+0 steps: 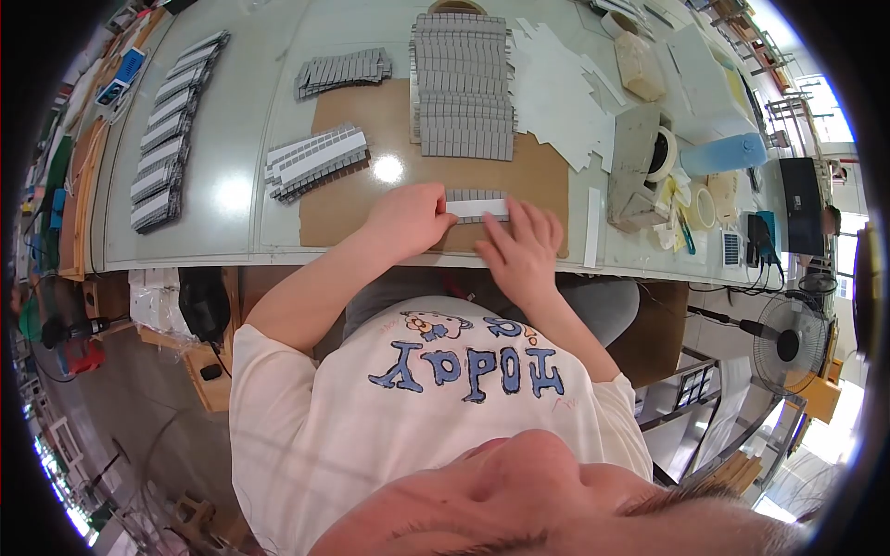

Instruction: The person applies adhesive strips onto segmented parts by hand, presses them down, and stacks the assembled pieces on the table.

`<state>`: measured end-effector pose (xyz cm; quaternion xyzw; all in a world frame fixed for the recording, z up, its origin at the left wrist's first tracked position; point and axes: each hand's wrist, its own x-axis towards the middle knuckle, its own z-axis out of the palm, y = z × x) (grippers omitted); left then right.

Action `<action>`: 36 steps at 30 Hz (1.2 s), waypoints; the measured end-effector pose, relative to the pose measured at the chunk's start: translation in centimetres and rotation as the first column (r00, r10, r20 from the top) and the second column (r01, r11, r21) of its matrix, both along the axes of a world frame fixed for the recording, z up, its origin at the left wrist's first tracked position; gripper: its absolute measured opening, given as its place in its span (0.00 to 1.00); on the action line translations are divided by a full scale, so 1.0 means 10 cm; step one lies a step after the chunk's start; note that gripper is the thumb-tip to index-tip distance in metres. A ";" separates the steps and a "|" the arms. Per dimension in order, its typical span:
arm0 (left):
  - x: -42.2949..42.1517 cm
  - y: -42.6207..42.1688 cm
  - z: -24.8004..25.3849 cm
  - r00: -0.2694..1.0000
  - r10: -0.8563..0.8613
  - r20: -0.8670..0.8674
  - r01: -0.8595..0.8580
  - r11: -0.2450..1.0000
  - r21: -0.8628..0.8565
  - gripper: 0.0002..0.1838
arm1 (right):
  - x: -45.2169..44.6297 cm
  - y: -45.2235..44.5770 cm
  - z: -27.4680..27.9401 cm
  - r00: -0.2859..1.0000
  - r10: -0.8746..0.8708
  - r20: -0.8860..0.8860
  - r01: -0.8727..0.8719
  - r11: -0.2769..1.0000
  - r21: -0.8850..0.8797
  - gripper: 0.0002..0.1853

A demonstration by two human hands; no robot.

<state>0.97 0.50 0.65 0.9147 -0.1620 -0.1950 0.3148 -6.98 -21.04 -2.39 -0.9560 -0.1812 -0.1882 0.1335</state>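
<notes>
A white strip (478,210) lies over a grey segmented strip (475,195) near the table's front edge, on a brown board. My left hand (411,221) is closed at the left end of the white strip, with thumb and curled fingers pressed together there. Fingers apart, my right hand (524,243) rests over the right end of the same strip. Just beyond my hands stands a large block of grey segmented strips (464,88) in rows. Left of it are a small grey stack (343,72) and another stack topped with white strips (318,159).
The brown board (389,120) lies under the work. White sheets (556,93) and a narrow white strip (593,227) are on the right, with a box holding tape (640,167) and a blue bottle (725,153). A long stack (176,134) lies far left.
</notes>
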 end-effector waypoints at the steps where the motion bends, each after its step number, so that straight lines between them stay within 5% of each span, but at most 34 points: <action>1: 0.00 0.00 -0.01 1.000 0.002 -0.004 -0.002 1.000 -0.002 0.15 | -0.04 -0.07 -0.03 0.997 -0.079 0.027 0.080 0.996 -0.036 0.21; 4: 0.00 0.01 -0.05 1.000 0.015 -0.005 -0.016 1.000 -0.014 0.15 | -0.09 -0.20 -0.04 0.982 -0.184 0.041 0.186 0.982 -0.044 0.22; 17: -0.31 0.63 0.04 0.991 0.128 -0.046 -0.125 0.991 0.051 0.11 | -0.06 -0.22 -0.03 0.998 -0.051 -0.029 0.050 0.998 -0.042 0.23; 20: -0.51 0.68 -0.16 0.976 0.210 0.064 -0.197 0.965 -0.173 0.11 | -0.07 -0.22 -0.03 0.999 -0.045 0.000 0.045 0.999 -0.013 0.24; 22: -0.57 0.63 -0.24 0.733 0.030 0.680 0.083 0.988 -0.132 0.17 | -0.07 -0.18 -0.02 0.999 -0.043 0.015 0.043 0.999 0.012 0.24; 23: -0.60 0.62 -0.28 0.765 -0.039 0.643 0.110 0.991 -0.071 0.27 | -0.05 -0.13 0.00 1.000 -0.011 0.004 0.010 1.000 0.019 0.25; 31: -0.65 0.55 -0.40 0.702 -0.150 0.696 0.127 0.988 0.085 0.36 | 0.09 0.33 0.08 0.975 0.203 -0.090 -0.201 0.979 0.026 0.24; 36: -0.64 0.57 -0.39 0.700 -0.160 0.696 0.127 0.987 0.099 0.36 | 0.01 -0.15 0.01 0.998 -0.025 -0.054 0.019 0.994 -0.103 0.22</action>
